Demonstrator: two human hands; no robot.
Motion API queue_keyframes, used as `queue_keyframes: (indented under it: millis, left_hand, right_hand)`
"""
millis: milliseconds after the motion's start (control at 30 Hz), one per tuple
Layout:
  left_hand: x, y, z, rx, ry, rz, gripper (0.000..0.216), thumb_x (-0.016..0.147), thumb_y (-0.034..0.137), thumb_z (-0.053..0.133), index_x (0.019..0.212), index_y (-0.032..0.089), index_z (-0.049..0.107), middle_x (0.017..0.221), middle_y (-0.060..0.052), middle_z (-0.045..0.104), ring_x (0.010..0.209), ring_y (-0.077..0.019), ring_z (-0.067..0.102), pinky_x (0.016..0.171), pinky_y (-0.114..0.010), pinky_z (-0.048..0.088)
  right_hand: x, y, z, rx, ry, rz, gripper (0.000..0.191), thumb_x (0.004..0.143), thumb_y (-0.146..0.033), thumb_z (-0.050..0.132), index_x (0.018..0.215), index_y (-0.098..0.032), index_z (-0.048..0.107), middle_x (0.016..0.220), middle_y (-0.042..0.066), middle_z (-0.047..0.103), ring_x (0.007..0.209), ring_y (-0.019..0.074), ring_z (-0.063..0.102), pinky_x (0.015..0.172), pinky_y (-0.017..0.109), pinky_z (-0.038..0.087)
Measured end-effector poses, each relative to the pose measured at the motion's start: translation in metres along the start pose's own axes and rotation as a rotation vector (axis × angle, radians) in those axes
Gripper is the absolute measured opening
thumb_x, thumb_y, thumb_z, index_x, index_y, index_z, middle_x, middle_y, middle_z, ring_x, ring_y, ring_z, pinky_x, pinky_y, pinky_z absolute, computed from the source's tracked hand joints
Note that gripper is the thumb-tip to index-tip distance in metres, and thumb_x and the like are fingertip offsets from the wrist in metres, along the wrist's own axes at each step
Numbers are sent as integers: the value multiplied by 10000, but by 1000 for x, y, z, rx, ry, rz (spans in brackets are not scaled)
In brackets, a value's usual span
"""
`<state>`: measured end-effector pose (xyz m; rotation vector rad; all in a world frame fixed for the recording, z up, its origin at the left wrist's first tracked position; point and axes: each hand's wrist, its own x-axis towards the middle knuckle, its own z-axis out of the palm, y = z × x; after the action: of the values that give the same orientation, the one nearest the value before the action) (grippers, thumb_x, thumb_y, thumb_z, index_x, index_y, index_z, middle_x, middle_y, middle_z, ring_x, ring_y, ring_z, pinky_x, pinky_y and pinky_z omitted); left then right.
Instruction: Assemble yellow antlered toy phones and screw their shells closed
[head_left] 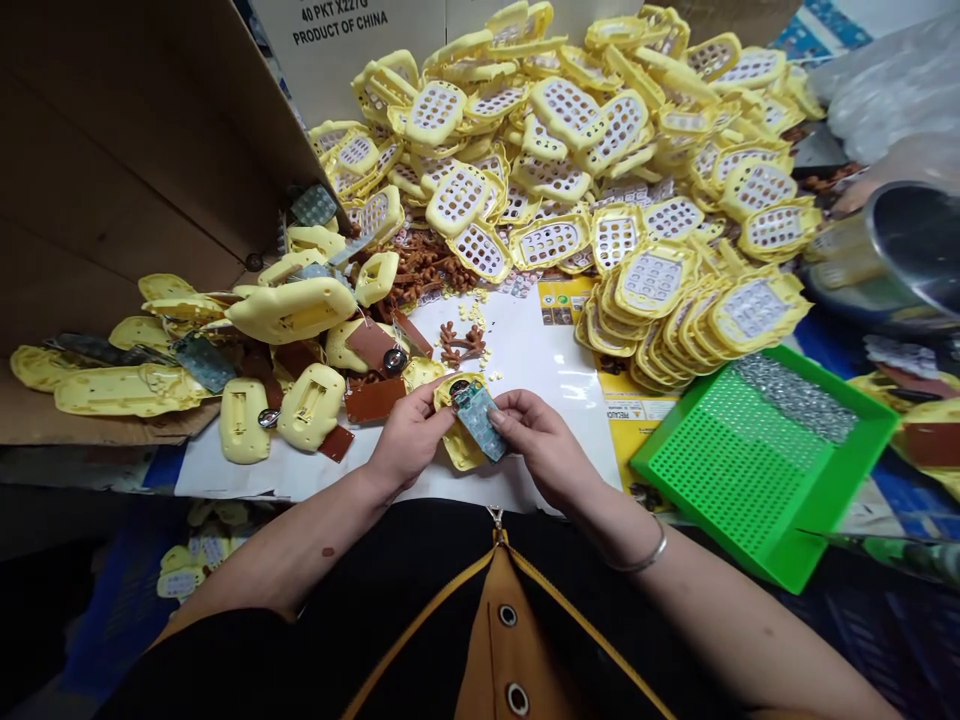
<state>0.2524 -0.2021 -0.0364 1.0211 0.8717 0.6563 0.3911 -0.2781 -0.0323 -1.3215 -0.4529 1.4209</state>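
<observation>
I have a yellow shell held between both hands, just in front of my body, with a small grey-green keypad board laid across its open side. My left hand is curled around the shell's left edge, fingers closed on it, thumb on top. My right hand pinches the right end of the board between thumb and fingertips, closed on it as well.

I judge I am at the seating step: the board sits tilted over the shell rather than flat in it, so it looks not yet pressed home. The next move calls for lining the board up with the shell's recess and pushing it down evenly while my left hand keeps the shell steady.

Beyond my hands lies a big heap of yellow keypad fronts. To the left of my left hand lie more shells and brown boards. To the right of my right hand sits a green tray with small grey parts in its far corner.
</observation>
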Motion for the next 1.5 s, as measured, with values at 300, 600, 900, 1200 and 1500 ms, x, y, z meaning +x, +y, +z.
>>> queue_keyframes:
  millis: [300,600,900,1200,1500]
  left_hand:
    - [3,-2,0,-58,3,-33,402,701,225,716,1098,170,677,1066,-60,723,1000,-217,641,900,-335,483]
    - [4,-3,-3,30,-9,3,358,755,237,666,1108,174,677,1055,-57,721,974,-200,641,903,-323,477]
    - [2,16,-17,-56,-259,-128,418,684,287,749,1072,146,676,1035,-94,709,963,-233,641,878,-334,470]
    - [4,10,-6,-25,-72,-146,288,682,318,762,870,130,650,797,-39,703,709,-150,618,702,-282,493]
    - [3,11,-10,-66,-119,-207,234,675,269,763,827,125,657,734,-11,661,675,-131,589,677,-259,462]
  right_hand:
    - [0,8,0,-29,13,-63,433,648,-544,739,821,-208,526,614,-62,561,531,94,516,502,228,451]
    - [0,11,7,55,7,65,436,628,-522,756,820,-211,518,613,-58,580,486,111,559,392,238,505]
    - [-2,8,12,156,36,100,445,579,-481,793,794,-207,517,609,-51,589,496,116,568,399,248,525]
    - [-2,16,7,-511,-2,-101,356,800,-559,549,777,-208,494,640,-1,601,533,159,594,525,331,538]
    - [-2,-8,-9,-1393,-192,-1019,830,784,-600,593,1381,-71,365,1333,263,447,1243,380,463,959,544,486]
